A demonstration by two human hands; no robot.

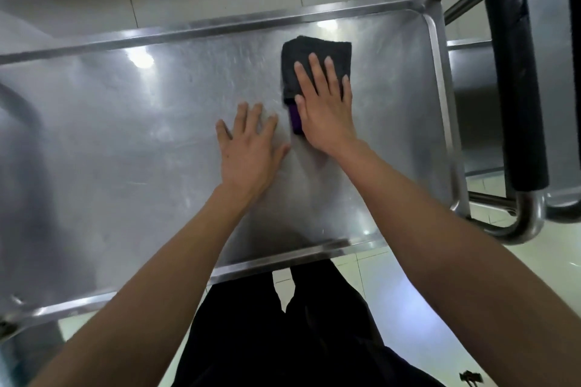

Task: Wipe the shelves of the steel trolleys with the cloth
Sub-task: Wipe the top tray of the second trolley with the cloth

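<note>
Top shelf (132,135), steel trolley: rimmed tray, scuffed, reflecting ceiling lights. Cloth (314,63): dark, folded (a purple edge shows at its near side), lying flat toward the shelf's far right. Right hand (323,110): fingers straight and slightly spread, pressing the cloth down. Left hand (251,148): flat on bare steel just left of the cloth, fingers spread. Padded handle (515,88): black, at the right end.
</note>
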